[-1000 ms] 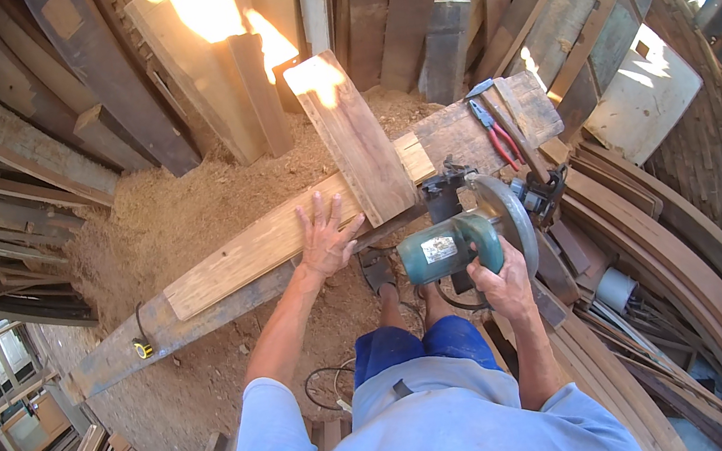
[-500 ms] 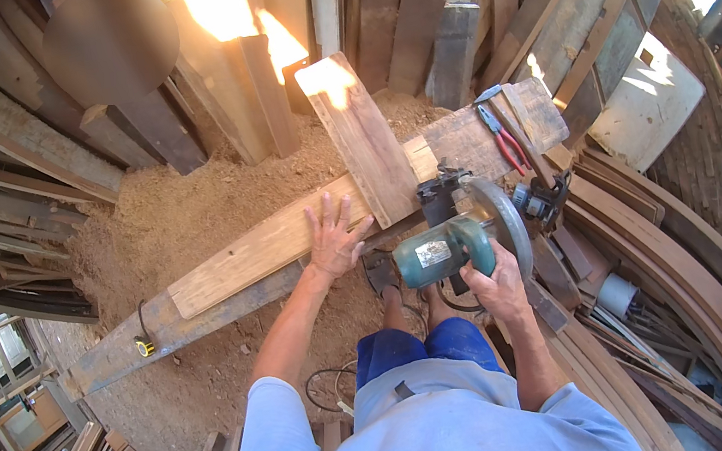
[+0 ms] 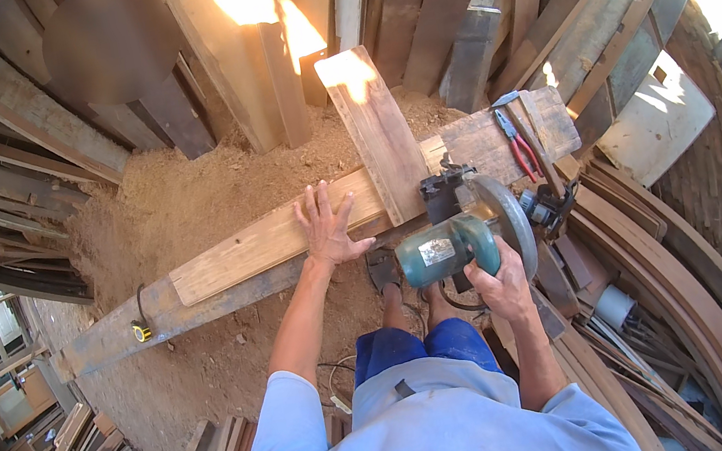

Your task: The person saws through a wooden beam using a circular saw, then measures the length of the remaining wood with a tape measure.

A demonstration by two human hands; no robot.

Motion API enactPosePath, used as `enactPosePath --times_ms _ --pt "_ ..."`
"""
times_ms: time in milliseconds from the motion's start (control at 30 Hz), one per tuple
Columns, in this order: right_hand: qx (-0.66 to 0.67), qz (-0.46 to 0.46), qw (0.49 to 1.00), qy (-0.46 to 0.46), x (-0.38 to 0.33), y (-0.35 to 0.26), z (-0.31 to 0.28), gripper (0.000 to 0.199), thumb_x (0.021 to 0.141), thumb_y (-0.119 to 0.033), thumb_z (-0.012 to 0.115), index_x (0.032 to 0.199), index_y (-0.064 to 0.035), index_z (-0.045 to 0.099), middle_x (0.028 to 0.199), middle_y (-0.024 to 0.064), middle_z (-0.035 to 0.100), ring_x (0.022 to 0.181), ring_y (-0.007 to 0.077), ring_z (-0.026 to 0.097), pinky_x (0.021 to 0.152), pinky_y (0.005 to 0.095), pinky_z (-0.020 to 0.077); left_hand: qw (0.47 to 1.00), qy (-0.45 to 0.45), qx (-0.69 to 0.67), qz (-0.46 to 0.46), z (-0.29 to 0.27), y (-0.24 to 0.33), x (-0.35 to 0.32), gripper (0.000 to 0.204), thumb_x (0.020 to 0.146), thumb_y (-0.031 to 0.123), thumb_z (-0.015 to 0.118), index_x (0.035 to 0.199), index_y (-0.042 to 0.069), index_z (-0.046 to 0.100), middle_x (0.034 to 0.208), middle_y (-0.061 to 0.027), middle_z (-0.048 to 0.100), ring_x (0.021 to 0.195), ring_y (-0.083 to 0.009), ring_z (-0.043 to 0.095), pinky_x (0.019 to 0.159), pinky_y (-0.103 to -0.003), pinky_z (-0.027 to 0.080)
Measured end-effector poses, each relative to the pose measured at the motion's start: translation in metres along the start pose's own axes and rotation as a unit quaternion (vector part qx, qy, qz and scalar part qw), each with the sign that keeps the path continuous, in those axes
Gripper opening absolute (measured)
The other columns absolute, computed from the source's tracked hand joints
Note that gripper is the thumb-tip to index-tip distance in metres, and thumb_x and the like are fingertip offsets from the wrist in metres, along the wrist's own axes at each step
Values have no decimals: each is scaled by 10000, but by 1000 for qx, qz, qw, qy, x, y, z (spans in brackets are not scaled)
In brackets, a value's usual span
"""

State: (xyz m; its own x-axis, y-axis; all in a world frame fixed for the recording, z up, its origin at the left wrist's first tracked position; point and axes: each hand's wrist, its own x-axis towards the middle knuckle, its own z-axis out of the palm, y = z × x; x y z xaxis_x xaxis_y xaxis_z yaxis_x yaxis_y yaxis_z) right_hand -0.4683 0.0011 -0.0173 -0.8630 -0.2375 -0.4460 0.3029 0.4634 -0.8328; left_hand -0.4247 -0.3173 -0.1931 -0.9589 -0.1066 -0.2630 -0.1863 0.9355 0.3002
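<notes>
My right hand (image 3: 500, 282) is wrapped round the rear handle of a green circular saw (image 3: 441, 249). The saw's round metal blade guard (image 3: 503, 221) faces right, and its base meets the near edge of the work. A long pale board (image 3: 265, 242) lies along a grey beam, and my left hand (image 3: 327, 228) rests on it with fingers spread. Across that board, just right of my left hand, a shorter brown plank (image 3: 379, 143) lies crosswise, its far end in bright sunlight.
Red-handled pliers (image 3: 519, 149) and a narrow wood strip lie on the beam's right end. A yellow tape measure (image 3: 142, 331) sits at its left end. Sawdust (image 3: 188, 195) covers the ground beyond. Many planks (image 3: 405, 18) lean at the back; curved timbers (image 3: 676, 272) are stacked at right.
My left hand has shifted slightly right and away from me along the pale board, its fingers spread wider. My right hand keeps its hold on the saw, which has barely moved.
</notes>
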Motion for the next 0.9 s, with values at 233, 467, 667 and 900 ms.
enactPosePath --times_ms 233,467,667,900 --pt "-15 -28 999 -36 16 -12 14 249 853 -113 716 1046 19 629 851 78 625 795 176 595 764 353 500 1000 12 1 2 -2 0 -1 1056 566 614 914 1495 271 546 1679 -248 194 1565 -493 81 1209 -744 34" --pt "-35 -31 998 -40 21 -9 27 245 864 -131 713 1033 25 625 874 143 645 807 244 628 791 395 514 1000 15 -7 1 -2 0 -1 1064 539 591 932 1476 264 550 1664 -255 209 1554 -495 97 1211 -725 46" --pt "-35 -24 998 -49 21 -14 35 263 870 -145 707 1050 30 628 889 170 664 823 276 653 803 412 524 1000 7 4 -1 -1 -1 0 1079 550 616 922 1497 267 540 1664 -247 204 1560 -486 92 1214 -735 47" --pt "-20 -8 998 -55 23 -19 42 269 868 -142 704 1063 30 636 899 166 673 832 280 662 807 407 527 1000 -12 14 -8 1 0 2 1083 559 610 918 1513 284 522 1678 -242 187 1568 -481 73 1220 -729 38"
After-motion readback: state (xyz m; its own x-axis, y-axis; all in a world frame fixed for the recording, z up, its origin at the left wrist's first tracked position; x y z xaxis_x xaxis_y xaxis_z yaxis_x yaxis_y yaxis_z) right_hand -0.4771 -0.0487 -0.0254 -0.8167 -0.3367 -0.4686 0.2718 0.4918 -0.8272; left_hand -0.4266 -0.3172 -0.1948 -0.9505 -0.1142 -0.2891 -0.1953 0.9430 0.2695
